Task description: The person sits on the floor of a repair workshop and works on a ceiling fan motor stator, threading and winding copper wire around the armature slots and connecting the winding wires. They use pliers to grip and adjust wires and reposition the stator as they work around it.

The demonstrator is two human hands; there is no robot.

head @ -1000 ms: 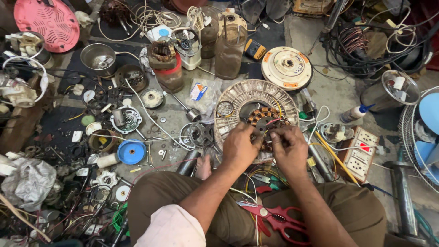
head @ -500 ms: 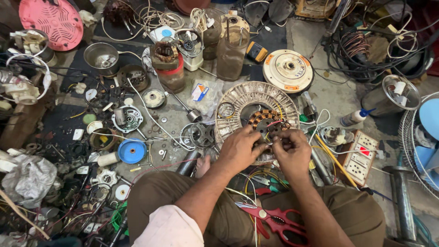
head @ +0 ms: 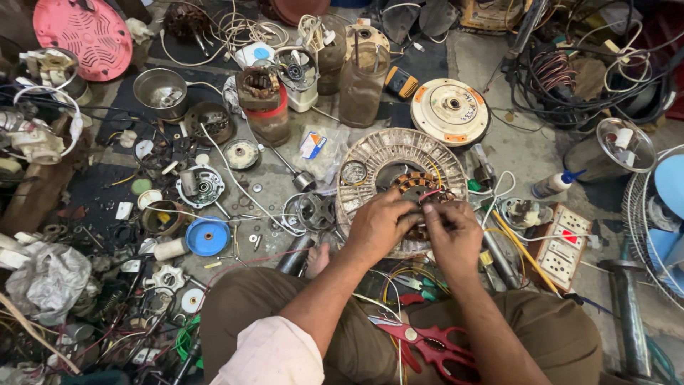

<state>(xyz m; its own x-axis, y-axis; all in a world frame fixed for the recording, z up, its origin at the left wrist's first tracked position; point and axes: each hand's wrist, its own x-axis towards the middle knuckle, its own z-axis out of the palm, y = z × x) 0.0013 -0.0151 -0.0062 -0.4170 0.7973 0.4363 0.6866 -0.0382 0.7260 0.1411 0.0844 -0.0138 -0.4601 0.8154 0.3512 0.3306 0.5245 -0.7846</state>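
Left hand (head: 375,227): fingers curled, resting on the copper-wound stator (head: 417,189) at the centre of the round ribbed motor housing (head: 388,153). The fingertips press on the windings; whether they pinch anything cannot be told. Right hand (head: 454,239): fingers drawn together, thumb and forefinger closed on a thin pink wire (head: 429,194) that runs up over the windings. The two hands sit just beside each other, nearly touching, and cover the lower part of the stator.

The housing lies flat on the floor (head: 527,153), directly in front of the person's knees. A small metal ring (head: 353,172) rests on its left rim.

Near the hands: red-handled scissors (head: 427,342) lie on the person's lap, below the right wrist. A bundle of yellow and green wires sits between the knees. A white socket board (head: 563,246) lies to the right of the right hand, with a yellow rod (head: 524,253) between them.

Further out: a cream round motor cover (head: 450,110) lies beyond the housing, to its upper right. A brown jar (head: 362,82) stands upright behind the housing. A blue disc (head: 206,237) lies well to the left, among loose small parts. A pink perforated disc (head: 82,32) sits at the far upper left. Coiled cables (head: 570,78) fill the upper right.
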